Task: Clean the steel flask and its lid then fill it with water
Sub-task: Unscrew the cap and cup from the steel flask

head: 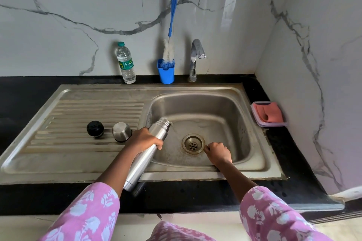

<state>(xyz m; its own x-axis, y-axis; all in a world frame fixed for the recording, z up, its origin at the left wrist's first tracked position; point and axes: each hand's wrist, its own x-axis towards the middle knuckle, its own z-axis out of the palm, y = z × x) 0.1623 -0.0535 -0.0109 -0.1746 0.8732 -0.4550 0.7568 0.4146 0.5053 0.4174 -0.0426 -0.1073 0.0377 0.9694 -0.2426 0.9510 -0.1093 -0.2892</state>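
Past the pink left sleeve (86, 215), the left hand (146, 140) wrapped the flask (141, 164) mid-body. The flask slanted away, mouth over the sink (235, 107). The right hand (218, 151), fingers curled on nothing, sat beside the drain (193, 144).

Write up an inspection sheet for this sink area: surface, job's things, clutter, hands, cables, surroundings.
Surface: steel sink with ribbed drainboard, set in a black counter; basin floor looks wet round the drain.
Job's things: steel flask, uncapped, tilted mouth-first over the basin; black stopper and steel cap on the drainboard, apart.
Clutter: water bottle, bottle brush in a blue holder, pink cloth in a tub, all on the counter.
Hands: left hand grips the flask; right hand curled beside the drain, holding nothing seen.
Cables: nothing seen.
Surroundings: tap behind the basin, no stream visible; marble-patterned walls.
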